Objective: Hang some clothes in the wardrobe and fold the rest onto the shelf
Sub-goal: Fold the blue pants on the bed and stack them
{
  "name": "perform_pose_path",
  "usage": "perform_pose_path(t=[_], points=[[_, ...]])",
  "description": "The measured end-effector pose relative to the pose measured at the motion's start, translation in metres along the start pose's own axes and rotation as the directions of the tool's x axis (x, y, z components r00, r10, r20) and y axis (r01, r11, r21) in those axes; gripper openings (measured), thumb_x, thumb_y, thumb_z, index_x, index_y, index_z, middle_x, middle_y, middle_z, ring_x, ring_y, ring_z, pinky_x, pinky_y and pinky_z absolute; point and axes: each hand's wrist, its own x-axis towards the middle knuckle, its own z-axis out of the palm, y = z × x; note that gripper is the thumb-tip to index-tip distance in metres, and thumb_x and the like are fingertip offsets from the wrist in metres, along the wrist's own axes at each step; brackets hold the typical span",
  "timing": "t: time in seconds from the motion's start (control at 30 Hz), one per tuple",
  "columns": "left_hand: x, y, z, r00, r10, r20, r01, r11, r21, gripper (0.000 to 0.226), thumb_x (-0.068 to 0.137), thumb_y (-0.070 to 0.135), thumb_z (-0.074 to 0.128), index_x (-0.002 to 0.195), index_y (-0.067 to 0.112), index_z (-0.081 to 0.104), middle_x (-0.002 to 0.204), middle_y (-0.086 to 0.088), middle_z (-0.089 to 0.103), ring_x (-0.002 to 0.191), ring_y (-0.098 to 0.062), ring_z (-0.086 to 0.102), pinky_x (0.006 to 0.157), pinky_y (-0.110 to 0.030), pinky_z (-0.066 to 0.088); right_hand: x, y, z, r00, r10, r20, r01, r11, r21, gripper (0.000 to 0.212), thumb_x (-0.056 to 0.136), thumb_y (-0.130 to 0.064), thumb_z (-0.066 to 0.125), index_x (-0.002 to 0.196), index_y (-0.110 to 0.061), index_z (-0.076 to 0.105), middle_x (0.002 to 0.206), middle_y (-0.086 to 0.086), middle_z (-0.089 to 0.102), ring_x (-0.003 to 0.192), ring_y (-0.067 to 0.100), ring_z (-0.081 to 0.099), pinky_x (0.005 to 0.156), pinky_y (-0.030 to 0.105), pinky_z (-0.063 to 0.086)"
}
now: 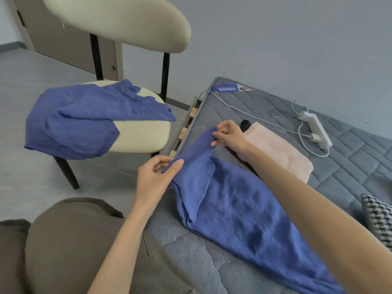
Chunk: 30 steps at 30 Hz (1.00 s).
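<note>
A blue garment (239, 209) lies spread along the grey mattress (343, 172), running from its near left edge toward me. My left hand (154, 177) pinches the garment's end near the mattress edge. My right hand (228, 135) pinches the far corner of that same end, a little above the bed. A second blue garment (84, 119) lies crumpled over the seat of the cream chair (140, 134). A folded pink cloth (282, 153) rests on the mattress just beyond my right wrist, with a dark item (246, 125) partly showing behind it.
A white power strip (315, 128) with its cables lies on the mattress at the back right. A houndstooth cushion (379, 219) sits at the right edge. The chair stands on the grey floor left of the bed. My brown-clad knees (63, 247) fill the lower left.
</note>
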Motion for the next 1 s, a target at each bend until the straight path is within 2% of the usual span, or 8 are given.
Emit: perform_pose_path(t=[0.1, 0.2, 0.37, 0.5, 0.6, 0.73, 0.87, 1.0], points=[[-0.014, 0.009, 0.025, 0.984, 0.052, 0.169, -0.062, 0.997, 0.055, 0.01, 0.078, 0.014, 0.076, 0.076, 0.014, 0.067, 0.073, 0.006, 0.067, 0.065, 0.003, 0.059, 0.059, -0.012, 0.044, -0.019, 0.007, -0.026, 0.997, 0.049, -0.061, -0.045, 0.997, 0.067, 0.023, 0.093, 0.006, 0.052, 0.097, -0.012, 0.039, 0.079, 0.005, 0.053, 0.046, 0.007, 0.064, 0.046, 0.016, 0.045], [-0.029, 0.012, 0.051, 0.938, 0.061, 0.341, -0.1, 0.99, 0.097, 0.01, 0.077, 0.014, 0.077, 0.077, 0.013, 0.068, 0.074, 0.008, 0.067, 0.067, 0.003, 0.06, 0.061, -0.01, 0.045, -0.036, 0.017, -0.053, 0.994, 0.089, -0.069, -0.085, 0.994, 0.061, 0.022, 0.093, 0.004, 0.052, 0.101, -0.014, 0.042, 0.084, 0.004, 0.06, 0.054, 0.006, 0.065, 0.05, 0.016, 0.046], [-0.056, 0.0, 0.088, 0.879, 0.084, 0.469, -0.204, 0.956, 0.212, 0.013, 0.076, 0.023, 0.079, 0.073, 0.024, 0.066, 0.07, 0.01, 0.066, 0.062, -0.001, 0.06, 0.059, -0.013, 0.047, -0.065, 0.042, -0.089, 0.983, 0.127, -0.135, -0.121, 0.991, 0.054, 0.03, 0.09, 0.008, 0.052, 0.112, -0.011, 0.042, 0.083, 0.002, 0.063, 0.065, 0.006, 0.061, 0.062, 0.021, 0.048], [-0.079, -0.014, 0.106, 0.779, -0.017, 0.627, -0.252, 0.907, 0.338, 0.014, 0.077, 0.029, 0.077, 0.075, 0.023, 0.065, 0.063, 0.012, 0.063, 0.047, -0.003, 0.057, 0.051, -0.017, 0.047, -0.084, 0.064, -0.111, 0.982, 0.152, -0.107, -0.156, 0.987, -0.026, 0.035, 0.087, 0.014, 0.052, 0.113, -0.009, 0.044, 0.082, 0.004, 0.062, 0.074, 0.011, 0.059, 0.063, 0.02, 0.052], [-0.089, -0.025, 0.117, 0.738, -0.062, 0.672, -0.29, 0.87, 0.399, 0.013, 0.079, 0.03, 0.075, 0.078, 0.023, 0.064, 0.068, 0.009, 0.065, 0.048, -0.004, 0.058, 0.051, -0.012, 0.043, -0.097, 0.079, -0.123, 0.976, 0.181, -0.119, -0.187, 0.981, -0.046, 0.032, 0.087, 0.017, 0.047, 0.107, -0.008, 0.045, 0.082, 0.006, 0.062, 0.072, 0.013, 0.058, 0.055, 0.014, 0.051], [-0.094, -0.038, 0.128, 0.704, -0.123, 0.699, -0.29, 0.85, 0.441, 0.011, 0.079, 0.027, 0.075, 0.078, 0.023, 0.064, 0.069, 0.009, 0.066, 0.049, -0.002, 0.055, 0.054, -0.013, 0.044, -0.105, 0.101, -0.134, 0.973, 0.184, -0.14, -0.206, 0.965, -0.161, 0.041, 0.078, 0.026, 0.041, 0.102, -0.007, 0.043, 0.077, 0.006, 0.061, 0.062, 0.01, 0.056, 0.052, 0.017, 0.044], [-0.101, -0.048, 0.14, 0.664, -0.165, 0.729, -0.29, 0.842, 0.454, 0.009, 0.078, 0.025, 0.073, 0.081, 0.019, 0.066, 0.069, 0.007, 0.067, 0.05, -0.002, 0.054, 0.057, -0.017, 0.048, -0.107, 0.122, -0.138, 0.974, 0.152, -0.168, -0.187, 0.957, -0.222, 0.044, 0.079, 0.024, 0.045, 0.087, -0.019, 0.044, 0.078, 0.004, 0.06, 0.062, 0.002, 0.059, 0.062, 0.019, 0.044], [-0.107, -0.057, 0.152, 0.639, -0.174, 0.749, -0.299, 0.841, 0.45, 0.008, 0.079, 0.025, 0.072, 0.083, 0.019, 0.067, 0.069, 0.008, 0.066, 0.052, -0.001, 0.054, 0.058, -0.012, 0.043, -0.111, 0.133, -0.14, 0.982, 0.101, -0.157, -0.144, 0.944, -0.296, 0.045, 0.077, 0.025, 0.039, 0.085, -0.018, 0.046, 0.077, 0.004, 0.059, 0.072, 0.01, 0.057, 0.066, 0.016, 0.047]])
